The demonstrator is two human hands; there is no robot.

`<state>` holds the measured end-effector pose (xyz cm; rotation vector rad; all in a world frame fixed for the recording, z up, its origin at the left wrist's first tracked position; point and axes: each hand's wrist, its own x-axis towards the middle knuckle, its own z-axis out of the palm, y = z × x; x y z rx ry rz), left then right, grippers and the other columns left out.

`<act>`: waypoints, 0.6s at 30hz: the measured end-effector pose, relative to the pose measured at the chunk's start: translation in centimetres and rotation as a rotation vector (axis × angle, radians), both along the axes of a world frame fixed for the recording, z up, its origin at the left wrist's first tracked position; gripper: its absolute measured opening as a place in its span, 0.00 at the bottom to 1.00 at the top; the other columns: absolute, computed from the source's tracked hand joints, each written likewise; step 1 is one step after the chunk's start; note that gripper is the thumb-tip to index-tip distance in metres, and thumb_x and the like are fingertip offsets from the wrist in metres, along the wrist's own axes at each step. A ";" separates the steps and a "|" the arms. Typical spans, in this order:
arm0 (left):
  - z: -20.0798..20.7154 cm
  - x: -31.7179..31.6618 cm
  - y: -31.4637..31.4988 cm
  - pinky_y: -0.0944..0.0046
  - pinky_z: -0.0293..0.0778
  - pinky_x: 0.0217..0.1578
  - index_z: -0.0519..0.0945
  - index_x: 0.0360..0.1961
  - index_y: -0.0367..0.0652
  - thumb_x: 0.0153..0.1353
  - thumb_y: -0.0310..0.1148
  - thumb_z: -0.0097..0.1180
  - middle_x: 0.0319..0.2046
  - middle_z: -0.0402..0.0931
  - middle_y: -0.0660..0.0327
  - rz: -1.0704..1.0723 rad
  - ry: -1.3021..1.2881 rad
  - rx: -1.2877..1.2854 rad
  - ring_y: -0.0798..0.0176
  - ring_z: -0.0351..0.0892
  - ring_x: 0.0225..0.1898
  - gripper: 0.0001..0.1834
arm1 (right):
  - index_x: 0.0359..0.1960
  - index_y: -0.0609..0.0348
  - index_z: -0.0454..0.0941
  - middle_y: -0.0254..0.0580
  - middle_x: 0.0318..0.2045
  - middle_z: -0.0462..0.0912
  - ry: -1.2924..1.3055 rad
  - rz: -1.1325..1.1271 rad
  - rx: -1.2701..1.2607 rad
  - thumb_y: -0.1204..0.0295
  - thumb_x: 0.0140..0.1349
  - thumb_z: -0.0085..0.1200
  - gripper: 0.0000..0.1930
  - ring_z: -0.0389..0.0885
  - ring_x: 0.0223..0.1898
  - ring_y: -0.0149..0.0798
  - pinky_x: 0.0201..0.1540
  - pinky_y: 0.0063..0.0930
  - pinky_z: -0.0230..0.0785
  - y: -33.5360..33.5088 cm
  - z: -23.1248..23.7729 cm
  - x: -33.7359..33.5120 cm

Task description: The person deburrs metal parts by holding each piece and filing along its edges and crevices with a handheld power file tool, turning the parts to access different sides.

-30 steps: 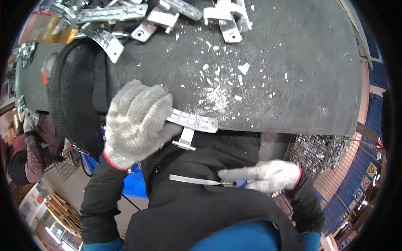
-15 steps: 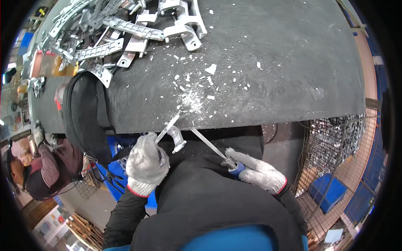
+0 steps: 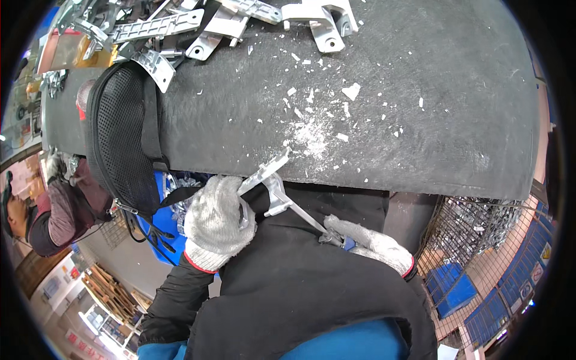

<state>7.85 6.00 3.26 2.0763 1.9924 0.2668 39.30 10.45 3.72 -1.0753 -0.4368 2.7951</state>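
My left hand, in a grey knit glove with a red cuff, is closed around a silver cast-metal bracket. The bracket's long arm points up past the table's near edge, and its short leg hangs toward my lap. My right hand, gloved alike, grips the handle of a slim flat metal file with blue at the grip. The file's far end meets the bracket's short leg. White shavings and flakes lie scattered on the dark tabletop just beyond the bracket.
Several silver castings are heaped at the far left. A black mesh bag leans at the table's left edge, near a blue bin. Wire cages with metal parts stand at right. Another person sits at far left.
The view has shifted, so the table contents appear higher or farther right. The file has come up against the bracket, where a gap showed before. Both hands keep their hold.
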 end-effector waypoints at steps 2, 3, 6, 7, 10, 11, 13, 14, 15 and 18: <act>-0.2 0.1 0.3 0.50 0.79 0.44 0.77 0.52 0.36 0.47 0.25 0.64 0.44 0.79 0.47 -0.011 -0.002 0.042 0.43 0.82 0.42 0.27 | 0.77 0.70 0.54 0.51 0.77 0.60 -0.039 0.005 -0.022 0.69 0.73 0.55 0.35 0.60 0.77 0.43 0.78 0.32 0.49 0.5 0.3 -0.1; -0.2 0.2 0.3 0.50 0.79 0.44 0.77 0.52 0.36 0.47 0.25 0.64 0.44 0.79 0.47 -0.007 -0.004 0.039 0.43 0.82 0.42 0.27 | 0.76 0.70 0.55 0.51 0.77 0.60 -0.040 0.021 0.005 0.69 0.73 0.54 0.35 0.61 0.76 0.43 0.78 0.31 0.50 0.8 0.6 -0.2; -0.3 0.5 -0.1 0.51 0.79 0.44 0.78 0.51 0.36 0.47 0.26 0.65 0.44 0.80 0.48 0.024 -0.017 0.027 0.44 0.83 0.43 0.26 | 0.76 0.70 0.56 0.51 0.77 0.60 -0.040 -0.004 -0.039 0.69 0.73 0.54 0.35 0.62 0.76 0.43 0.77 0.31 0.50 0.6 1.1 -0.5; -0.4 0.6 -0.2 0.51 0.79 0.45 0.78 0.51 0.36 0.47 0.27 0.65 0.45 0.80 0.49 0.032 -0.002 0.033 0.44 0.83 0.45 0.26 | 0.76 0.70 0.56 0.51 0.77 0.60 -0.039 -0.048 -0.106 0.69 0.73 0.55 0.35 0.62 0.76 0.43 0.78 0.31 0.50 0.4 1.1 -0.5; 0.0 0.6 -0.1 0.53 0.79 0.45 0.79 0.52 0.37 0.47 0.27 0.66 0.46 0.80 0.50 0.050 0.011 -0.011 0.45 0.83 0.47 0.27 | 0.76 0.70 0.56 0.51 0.77 0.59 -0.011 -0.020 0.005 0.68 0.73 0.55 0.35 0.60 0.77 0.44 0.79 0.33 0.47 0.7 0.0 -0.2; 0.2 0.4 0.2 0.53 0.79 0.45 0.79 0.52 0.37 0.47 0.27 0.66 0.47 0.80 0.50 0.054 -0.003 -0.051 0.46 0.83 0.47 0.27 | 0.76 0.70 0.56 0.51 0.77 0.59 -0.021 -0.024 0.009 0.68 0.73 0.55 0.35 0.60 0.77 0.44 0.79 0.33 0.47 0.9 0.0 -0.2; 0.0 0.2 0.6 0.53 0.79 0.45 0.79 0.51 0.37 0.47 0.27 0.66 0.46 0.80 0.50 0.019 -0.013 -0.001 0.46 0.83 0.47 0.26 | 0.76 0.70 0.56 0.51 0.78 0.58 -0.003 0.097 0.132 0.67 0.73 0.55 0.35 0.57 0.78 0.45 0.79 0.34 0.45 1.3 0.3 -0.1; 0.0 0.4 0.3 0.54 0.79 0.45 0.79 0.51 0.37 0.47 0.27 0.65 0.46 0.80 0.50 -0.001 0.016 0.040 0.47 0.83 0.46 0.26 | 0.76 0.70 0.56 0.51 0.78 0.58 0.014 0.101 0.134 0.67 0.73 0.55 0.35 0.57 0.78 0.45 0.79 0.34 0.45 1.0 -0.3 -0.1; 0.0 0.5 0.1 0.54 0.79 0.45 0.79 0.51 0.37 0.47 0.27 0.65 0.46 0.80 0.50 0.004 0.031 0.041 0.47 0.83 0.46 0.26 | 0.77 0.70 0.55 0.51 0.78 0.58 0.046 0.066 0.098 0.66 0.73 0.55 0.36 0.56 0.78 0.46 0.80 0.34 0.43 0.7 -0.7 -0.2; 0.3 0.6 0.4 0.49 0.79 0.42 0.77 0.51 0.33 0.49 0.23 0.63 0.40 0.80 0.46 -0.005 -0.031 0.067 0.40 0.83 0.40 0.24 | 0.76 0.69 0.57 0.51 0.77 0.59 0.033 -0.013 -0.098 0.65 0.74 0.55 0.35 0.57 0.78 0.45 0.80 0.34 0.45 -1.0 -3.1 -0.2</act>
